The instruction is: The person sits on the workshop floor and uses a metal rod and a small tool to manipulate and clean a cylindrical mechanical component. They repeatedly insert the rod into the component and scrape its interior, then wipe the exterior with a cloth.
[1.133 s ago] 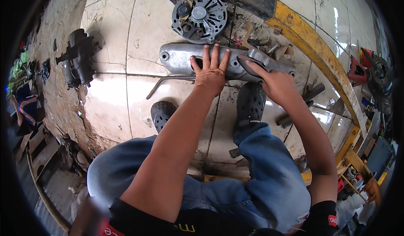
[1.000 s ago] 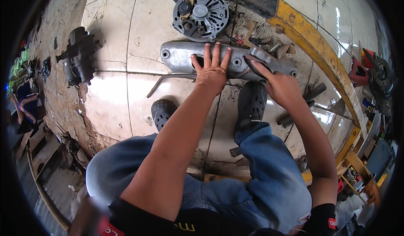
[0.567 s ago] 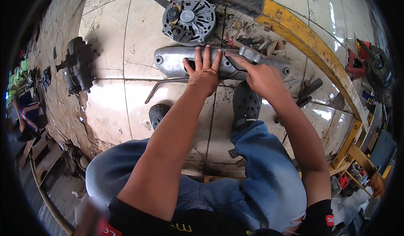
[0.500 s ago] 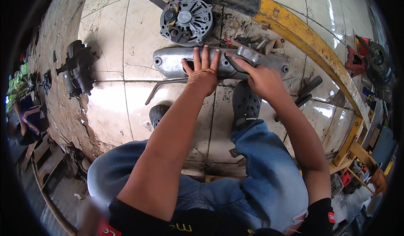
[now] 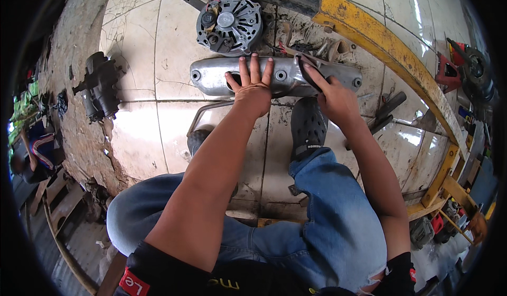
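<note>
A silver metal engine valve cover [image 5: 214, 69] lies lengthwise on the tiled floor in front of me. My left hand [image 5: 253, 91] rests flat on its left half, fingers spread, beside a dark opening in the cover. Toward the other end, my right hand [image 5: 338, 99] presses a thin dark piece of sandpaper [image 5: 310, 77] against the side of the raised round neck [image 5: 299, 66]. The index finger is stretched along the sandpaper; the other fingers are curled and partly hidden. A round alternator [image 5: 230, 24] sits just beyond the cover.
A yellow metal beam [image 5: 380, 32] curves along the far right. A dark metal part [image 5: 99, 87] stands at left. A bent rod [image 5: 203, 111] lies near my left shoe. Loose bolts and brackets [image 5: 322, 48] lie behind the cover, and dark tubes [image 5: 388, 108] at right.
My right hand has moved slightly right, carrying the sandpaper from the cover's flat middle onto the raised neck. My left hand stays flat on the cover.
</note>
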A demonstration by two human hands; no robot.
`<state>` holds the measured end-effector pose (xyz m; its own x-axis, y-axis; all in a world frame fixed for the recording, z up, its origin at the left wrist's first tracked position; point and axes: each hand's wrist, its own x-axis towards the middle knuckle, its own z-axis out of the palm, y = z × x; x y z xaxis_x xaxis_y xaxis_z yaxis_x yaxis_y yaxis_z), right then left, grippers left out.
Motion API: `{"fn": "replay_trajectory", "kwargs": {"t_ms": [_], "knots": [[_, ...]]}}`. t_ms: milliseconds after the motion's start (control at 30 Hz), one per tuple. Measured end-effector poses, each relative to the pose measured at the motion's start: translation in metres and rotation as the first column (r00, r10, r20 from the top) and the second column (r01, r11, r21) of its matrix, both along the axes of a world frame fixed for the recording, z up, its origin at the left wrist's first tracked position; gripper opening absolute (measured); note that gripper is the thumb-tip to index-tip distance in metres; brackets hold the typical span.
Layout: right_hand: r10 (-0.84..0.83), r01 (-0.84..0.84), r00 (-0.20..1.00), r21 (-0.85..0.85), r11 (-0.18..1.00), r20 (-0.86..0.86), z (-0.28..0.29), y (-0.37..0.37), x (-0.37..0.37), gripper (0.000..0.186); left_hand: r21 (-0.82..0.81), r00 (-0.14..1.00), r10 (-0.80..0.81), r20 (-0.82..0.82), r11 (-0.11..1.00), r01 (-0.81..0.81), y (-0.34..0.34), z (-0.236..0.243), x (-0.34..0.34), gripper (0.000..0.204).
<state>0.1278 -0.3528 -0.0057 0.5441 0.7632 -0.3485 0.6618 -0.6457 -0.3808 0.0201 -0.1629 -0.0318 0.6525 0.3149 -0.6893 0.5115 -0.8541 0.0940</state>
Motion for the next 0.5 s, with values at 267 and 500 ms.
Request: {"fn": "replay_trajectory", "kwargs": {"t_ms": [267,500], "knots": [[-0.047,0.047,0.999,0.001,0.999,-0.016,0.000,0.004,0.000,0.079,0.046,1.000,0.000,0.010,0.999,0.000,-0.002,0.002,0.003,0.104],[0.098,-0.097,0.995,-0.033,0.995,0.018,0.002,-0.002,-0.014,0.070,-0.039,0.998,-0.007,-0.069,0.999,0.005,-0.001,0.006,0.006,0.109]]}}
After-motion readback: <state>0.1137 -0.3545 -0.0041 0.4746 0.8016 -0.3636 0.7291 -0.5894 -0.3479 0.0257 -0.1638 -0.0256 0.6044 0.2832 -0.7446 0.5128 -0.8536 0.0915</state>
